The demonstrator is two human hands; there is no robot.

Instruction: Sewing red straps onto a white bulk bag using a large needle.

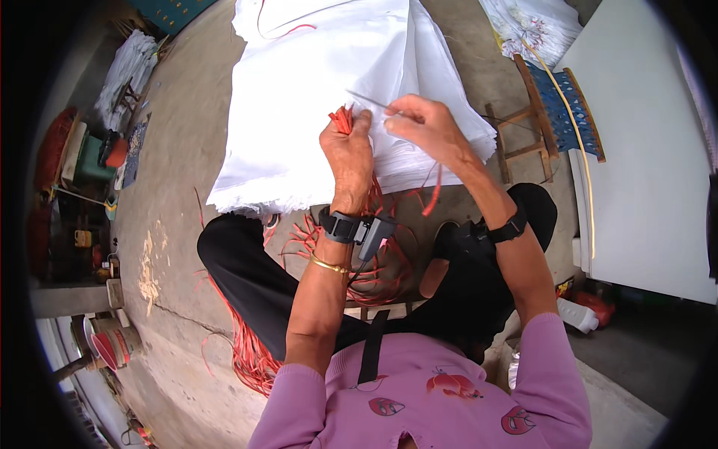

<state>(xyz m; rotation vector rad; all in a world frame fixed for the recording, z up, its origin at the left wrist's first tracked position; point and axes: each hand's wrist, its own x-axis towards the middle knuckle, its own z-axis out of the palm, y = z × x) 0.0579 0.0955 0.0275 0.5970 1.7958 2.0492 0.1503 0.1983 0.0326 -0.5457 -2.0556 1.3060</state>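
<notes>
A stack of white woven sheets (299, 90), perhaps sacks, spreads in front of my knees with frayed near edges. My left hand (348, 156) is closed round a bunch of red strips (342, 120), whose ends poke out above the fist over the stack. To its right, my right hand (425, 127) pinches a long thin metal needle (366, 98) that points up and left. The right fingers are slightly blurred. A loose red strip (431, 200) hangs below the right wrist; where its upper end goes is unclear.
More red strips (254, 359) lie heaped on the floor beside and between my legs. A wooden stool with blue webbing (561, 108) stands at the right, a yellow cord (574, 123) across it. White bundles (535, 26) lie behind it. A white panel (651, 150) fills the right side.
</notes>
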